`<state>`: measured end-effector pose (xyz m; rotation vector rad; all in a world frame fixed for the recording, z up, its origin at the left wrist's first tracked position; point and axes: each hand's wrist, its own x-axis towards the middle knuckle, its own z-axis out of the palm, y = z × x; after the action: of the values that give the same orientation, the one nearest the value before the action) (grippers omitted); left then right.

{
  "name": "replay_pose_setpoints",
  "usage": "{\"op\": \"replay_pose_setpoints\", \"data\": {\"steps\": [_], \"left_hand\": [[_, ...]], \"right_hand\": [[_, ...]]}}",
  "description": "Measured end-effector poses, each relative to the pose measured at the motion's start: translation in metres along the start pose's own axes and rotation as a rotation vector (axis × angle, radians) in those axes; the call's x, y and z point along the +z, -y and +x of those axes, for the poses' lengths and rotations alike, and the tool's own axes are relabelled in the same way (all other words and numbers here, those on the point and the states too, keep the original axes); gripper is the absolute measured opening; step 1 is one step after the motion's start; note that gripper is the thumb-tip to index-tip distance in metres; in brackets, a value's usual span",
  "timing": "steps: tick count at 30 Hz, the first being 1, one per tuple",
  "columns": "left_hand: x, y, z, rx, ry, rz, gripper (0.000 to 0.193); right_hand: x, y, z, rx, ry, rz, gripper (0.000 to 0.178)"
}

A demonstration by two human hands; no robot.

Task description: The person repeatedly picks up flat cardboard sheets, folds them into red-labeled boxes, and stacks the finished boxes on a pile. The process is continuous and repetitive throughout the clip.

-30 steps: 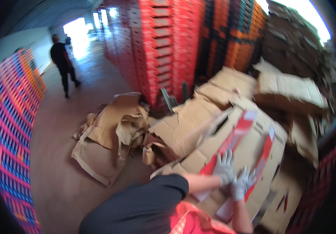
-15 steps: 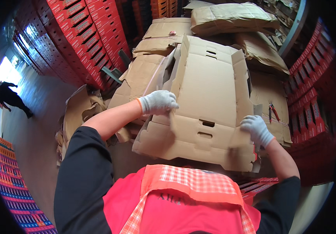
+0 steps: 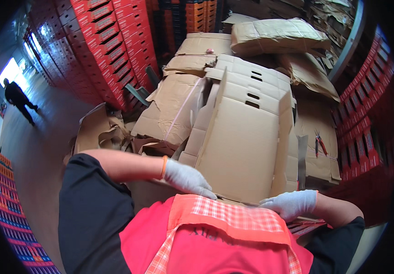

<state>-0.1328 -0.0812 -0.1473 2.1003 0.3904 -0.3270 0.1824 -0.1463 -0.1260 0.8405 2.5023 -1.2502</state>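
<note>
A tan cardboard box blank (image 3: 245,146), partly folded into an open tray, lies before me. Its long side walls stand up, and its slotted far end is spread out flat. At the near edge, my left hand (image 3: 189,179) in a white knit glove has its fingers closed on the left part of the board. My right hand (image 3: 290,204), gloved alike, grips the right near corner. The apron (image 3: 233,214) at my front partly hides that edge and some fingertips.
Strapped cardboard bundles (image 3: 172,107) lie under and beyond the blank. Red-handled pliers (image 3: 320,143) rest on cardboard at the right. Red crates (image 3: 114,45) are stacked high at left, more (image 3: 357,123) at right. A person (image 3: 19,100) walks in the left aisle.
Both hands have come closer to my body along with the near end of the blank. The slotted near flap is out of sight, while more of the far flap shows.
</note>
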Motion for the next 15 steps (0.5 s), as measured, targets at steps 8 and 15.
{"op": "replay_pose_setpoints", "data": {"steps": [8, 15], "left_hand": [[-0.054, 0.039, 0.021, -0.354, -0.508, 0.665, 0.035], [-0.06, 0.149, 0.056, -0.171, -1.267, 0.027, 0.081]], "right_hand": [[-0.052, -0.054, -0.002, 0.263, -0.548, -0.21, 0.026], [-0.049, -0.182, 0.055, 0.279, -1.309, -0.12, 0.038]]}}
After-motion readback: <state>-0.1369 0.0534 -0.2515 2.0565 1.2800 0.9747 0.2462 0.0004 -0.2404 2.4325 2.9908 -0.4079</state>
